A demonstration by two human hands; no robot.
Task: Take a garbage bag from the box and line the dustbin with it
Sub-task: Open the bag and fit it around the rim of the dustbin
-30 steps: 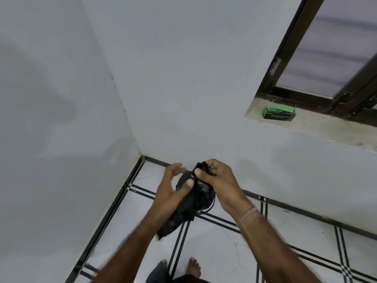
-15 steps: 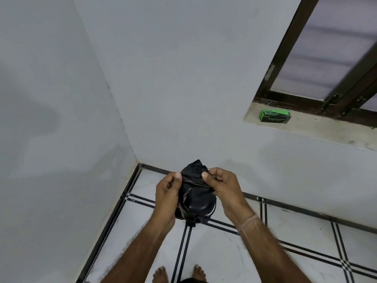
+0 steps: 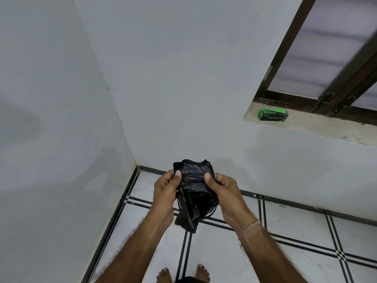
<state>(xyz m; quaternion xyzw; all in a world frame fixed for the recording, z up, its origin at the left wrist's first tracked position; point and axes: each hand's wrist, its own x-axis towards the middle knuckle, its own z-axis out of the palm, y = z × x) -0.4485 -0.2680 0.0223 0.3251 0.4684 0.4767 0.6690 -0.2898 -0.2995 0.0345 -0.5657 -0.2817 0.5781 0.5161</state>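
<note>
Both hands are up in front of the chest with a crumpled black garbage bag between them: the left hand has its grip closed on the bag's left edge, thumb on top, and the right hand pinches the right edge likewise. The green box sits well apart on the window ledge, above the tiled floor.

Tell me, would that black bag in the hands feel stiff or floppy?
Probably floppy: the black bag is crumpled between the left hand and right hand, and its lower end dangles. Likely very light, since fingertips alone pinch it. The glossy film may be a bit slippery.
</note>
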